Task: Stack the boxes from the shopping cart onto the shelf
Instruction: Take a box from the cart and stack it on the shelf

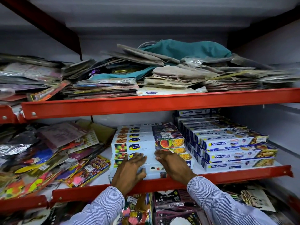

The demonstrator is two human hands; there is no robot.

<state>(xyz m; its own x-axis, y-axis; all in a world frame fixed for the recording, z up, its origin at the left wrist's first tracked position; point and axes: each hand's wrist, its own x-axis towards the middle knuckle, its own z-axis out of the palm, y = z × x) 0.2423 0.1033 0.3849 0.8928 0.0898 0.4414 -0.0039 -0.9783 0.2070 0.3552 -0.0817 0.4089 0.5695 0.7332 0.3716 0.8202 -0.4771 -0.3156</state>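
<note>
- The boxes (146,143) of food wrap lie in a stepped stack on the middle shelf (162,184), in its centre bay, long sides facing out. The front bottom box sits at the shelf's red front lip.
- The left hand (129,168) lies flat on the front of the stack, fingers spread and reaching up over the lower boxes, the thumb near the bottom box's front edge. Its grip is wide and closed on nothing; it presses rather than holds.
- The right hand (172,164) lies just beside it, palm down on the same lower boxes, fingers slightly curled against the stack's front. It also clamps nothing, so both hands look to be squaring or pushing the stack back.
- Handling, as a judgement: these are long, thin cardboard cartons, probably light and stiff along their length but easily dented at the corners. The glossy print may let them slide on each other, so a stepped stack could slip forward.
- Best hold would be at the two short ends or flat across the long face, with even pressure from both hands.
- Count: about seven boxes show in this stack, though the back ones are hard to separate. To the right stands a second pile of blue and white boxes (230,143), roughly ten visible.
- No shopping cart is in view.
</note>
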